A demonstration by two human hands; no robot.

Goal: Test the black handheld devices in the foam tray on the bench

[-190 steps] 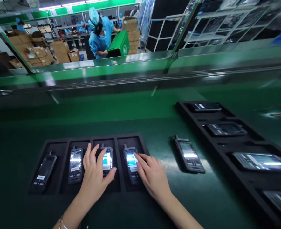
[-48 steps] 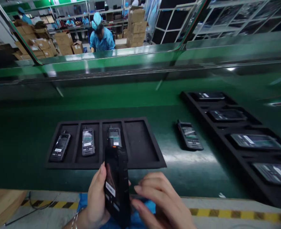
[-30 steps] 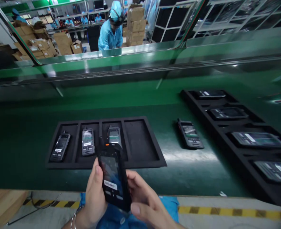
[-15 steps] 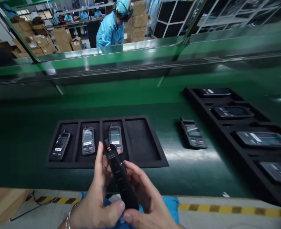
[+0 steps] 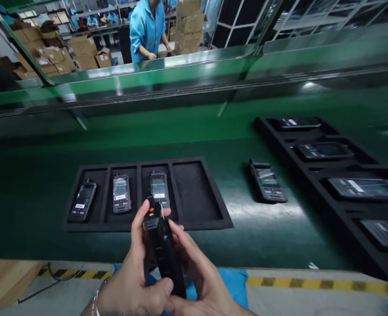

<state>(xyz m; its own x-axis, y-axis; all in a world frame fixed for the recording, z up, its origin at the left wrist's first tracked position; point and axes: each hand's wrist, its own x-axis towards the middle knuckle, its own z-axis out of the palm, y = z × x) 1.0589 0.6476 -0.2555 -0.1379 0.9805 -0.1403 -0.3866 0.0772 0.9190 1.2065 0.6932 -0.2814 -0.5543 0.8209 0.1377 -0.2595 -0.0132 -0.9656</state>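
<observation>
Between my two hands is a black handheld radio (image 5: 166, 252), seen edge-on with its stubby antenna and an orange button at the top. My left hand (image 5: 136, 267) wraps its left side, thumb near the bottom end. On the other side my right hand (image 5: 202, 272) grips it, fingertips on the edge. Just beyond lies a black foam tray (image 5: 199, 208) with similar radios in three compartments: the left (image 5: 84, 202), the second (image 5: 121, 193) and the third (image 5: 159, 186), partly covered by my fingers. The fourth compartment holds nothing. One more radio (image 5: 267, 182) rests on the bench right of this tray.
A second black foam tray (image 5: 307, 197) holding several radios runs along the right. The green bench (image 5: 121, 131) has a raised rail (image 5: 187, 90) at its far side. Beyond it stand a person in blue (image 5: 146, 30) and cardboard boxes (image 5: 82, 50).
The held radio has turned slightly in my hands, showing more of its top and orange button. The person across the bench has straightened up. The trays and other radios stay put.
</observation>
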